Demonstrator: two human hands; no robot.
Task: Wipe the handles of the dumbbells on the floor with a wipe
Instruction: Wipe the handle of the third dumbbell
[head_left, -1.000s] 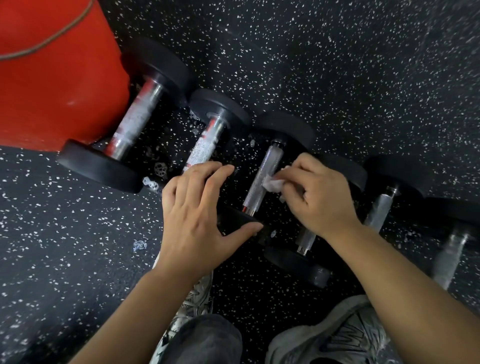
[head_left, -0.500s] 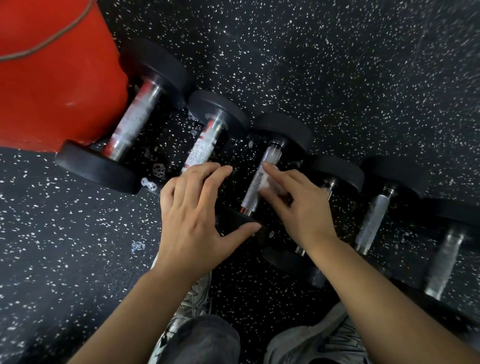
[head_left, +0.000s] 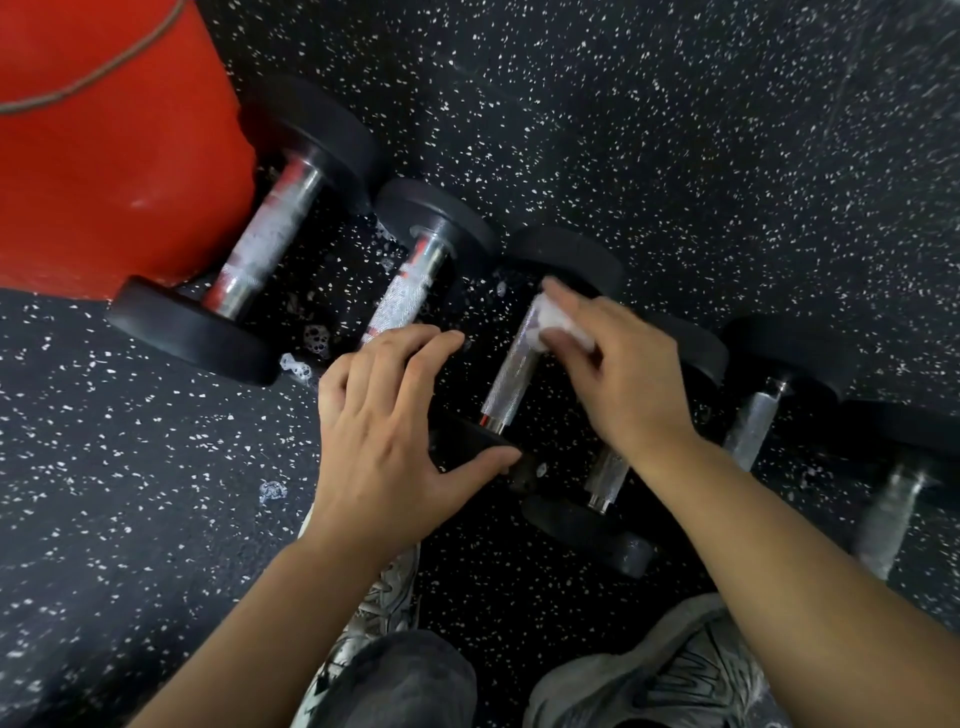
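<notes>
Right hand (head_left: 618, 379) pinches crumpled white wipe (head_left: 558, 325) on third dumbbell's knurled chrome handle (head_left: 511, 376); left hand (head_left: 395, 436) open, bracing near black head. We should wrap wipe around and rub full length.

Black-ended dumbbells (head_left: 524, 358) rowed on speckled floor, knurled chrome handles; crumpled white wipe (head_left: 563, 323) on one

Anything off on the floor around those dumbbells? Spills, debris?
Yes: white foam blobs sit on the floor beside the left hand, one near the big dumbbell's plate, another lower left. Foam also streaks that dumbbell's handle.
</notes>
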